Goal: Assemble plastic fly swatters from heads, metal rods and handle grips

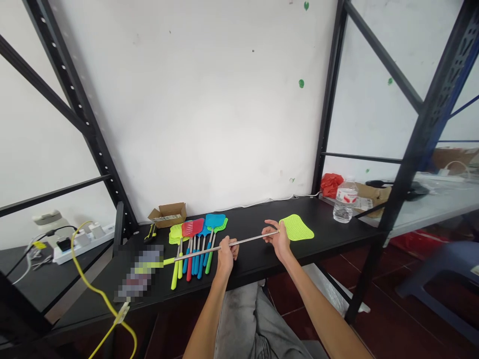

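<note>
White wall stands behind a black bench (329, 219) set inside a dark metal rack (419, 129). At the far left you see a power strip (80, 242) with a yellow cable (88, 284) hanging down from it. Next comes a small open carton (169, 213) near the wall, and in front of it a bundle of swatters (196, 242), green, red and blue, lying side by side with their handles toward you.

Your left hand (227, 253) is closed around the metal rod of a long swatter (297, 228), just right of the bundle. The rod runs across the bench, a little above it, from a yellow-green grip at the left to the green mesh head at the right. Your right hand (277, 239) pinches the rod close to the head, fingers together on it.

Further right a water bottle (345, 199) stands upright on the bench, with a red bag (331, 183) behind it.
</note>
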`<state>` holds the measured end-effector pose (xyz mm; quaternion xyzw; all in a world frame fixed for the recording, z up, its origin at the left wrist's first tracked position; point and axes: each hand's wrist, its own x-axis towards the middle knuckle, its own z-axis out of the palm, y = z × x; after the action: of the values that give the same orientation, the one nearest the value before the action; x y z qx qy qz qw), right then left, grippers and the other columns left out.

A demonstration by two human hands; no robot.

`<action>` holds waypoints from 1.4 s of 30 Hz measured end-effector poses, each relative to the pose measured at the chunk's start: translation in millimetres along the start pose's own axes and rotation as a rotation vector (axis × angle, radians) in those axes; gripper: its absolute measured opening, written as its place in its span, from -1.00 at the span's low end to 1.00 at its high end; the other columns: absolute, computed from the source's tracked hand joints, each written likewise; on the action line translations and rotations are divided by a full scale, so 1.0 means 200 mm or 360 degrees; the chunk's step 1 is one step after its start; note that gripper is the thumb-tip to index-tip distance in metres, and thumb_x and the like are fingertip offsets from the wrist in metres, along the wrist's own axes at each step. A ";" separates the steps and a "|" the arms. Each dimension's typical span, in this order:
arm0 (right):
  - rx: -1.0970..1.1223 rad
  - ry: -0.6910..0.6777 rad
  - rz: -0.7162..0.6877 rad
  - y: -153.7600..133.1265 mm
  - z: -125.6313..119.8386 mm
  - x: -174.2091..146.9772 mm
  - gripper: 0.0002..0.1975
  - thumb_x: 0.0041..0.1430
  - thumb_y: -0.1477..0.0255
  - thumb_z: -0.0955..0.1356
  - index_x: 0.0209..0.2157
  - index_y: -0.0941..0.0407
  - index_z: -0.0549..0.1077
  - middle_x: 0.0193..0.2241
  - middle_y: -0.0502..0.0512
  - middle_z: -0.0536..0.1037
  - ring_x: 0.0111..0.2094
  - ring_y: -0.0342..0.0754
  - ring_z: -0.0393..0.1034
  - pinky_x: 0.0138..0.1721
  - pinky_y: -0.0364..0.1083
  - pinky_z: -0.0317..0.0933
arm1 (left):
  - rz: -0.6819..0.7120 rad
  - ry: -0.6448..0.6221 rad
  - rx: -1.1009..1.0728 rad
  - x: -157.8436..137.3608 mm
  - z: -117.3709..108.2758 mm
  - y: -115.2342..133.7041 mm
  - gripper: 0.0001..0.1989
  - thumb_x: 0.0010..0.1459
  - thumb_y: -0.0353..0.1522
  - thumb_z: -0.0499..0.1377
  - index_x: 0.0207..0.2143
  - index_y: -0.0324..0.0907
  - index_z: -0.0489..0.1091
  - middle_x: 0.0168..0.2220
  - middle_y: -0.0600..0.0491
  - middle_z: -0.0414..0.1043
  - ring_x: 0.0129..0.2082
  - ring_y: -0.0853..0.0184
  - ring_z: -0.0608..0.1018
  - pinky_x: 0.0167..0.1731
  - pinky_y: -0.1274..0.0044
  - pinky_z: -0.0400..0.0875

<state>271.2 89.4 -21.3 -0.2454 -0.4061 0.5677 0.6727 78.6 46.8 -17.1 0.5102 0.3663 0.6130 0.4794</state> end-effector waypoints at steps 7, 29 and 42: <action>0.0068 -0.0020 0.0043 0.04 0.07 -0.01 -0.43 0.13 -0.11 0.18 -0.27 0.09 0.49 -0.59 0.07 0.50 -0.61 -0.07 0.31 -0.58 -0.13 0.09 | 0.0034 -0.0103 0.0045 0.00 0.00 -0.01 -0.50 0.14 -0.05 -0.03 -0.75 -0.10 0.03 -0.77 0.19 -0.08 -0.75 0.47 0.05 -0.72 0.59 -0.01; 0.0282 0.0398 -0.0093 -0.35 -0.31 0.16 -0.50 0.20 0.00 0.16 -0.33 0.12 0.47 -0.69 -0.12 0.15 -0.73 -0.22 -0.04 -0.72 -0.17 -0.14 | -0.0001 0.0298 -0.0399 -0.02 -0.01 0.04 -0.48 0.17 -0.04 -0.02 -0.73 -0.12 0.03 -0.76 0.27 -0.18 -0.77 0.52 -0.04 -0.71 0.62 0.06; -0.0024 0.0634 -0.0127 -0.23 -0.34 0.19 -0.56 0.13 0.06 0.21 -0.42 0.13 0.46 -0.75 -0.09 0.26 -0.78 -0.23 -0.03 -0.73 -0.18 -0.20 | -0.0100 0.0208 -0.0309 -0.01 0.00 0.02 -0.59 0.11 -0.16 -0.05 -0.72 -0.07 -0.06 -0.76 0.26 -0.20 -0.76 0.50 -0.04 -0.73 0.60 0.01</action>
<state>354.1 124.4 -12.2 -0.3416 -0.2786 0.4779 0.7598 77.7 44.8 -14.3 0.4086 0.3515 0.6621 0.5207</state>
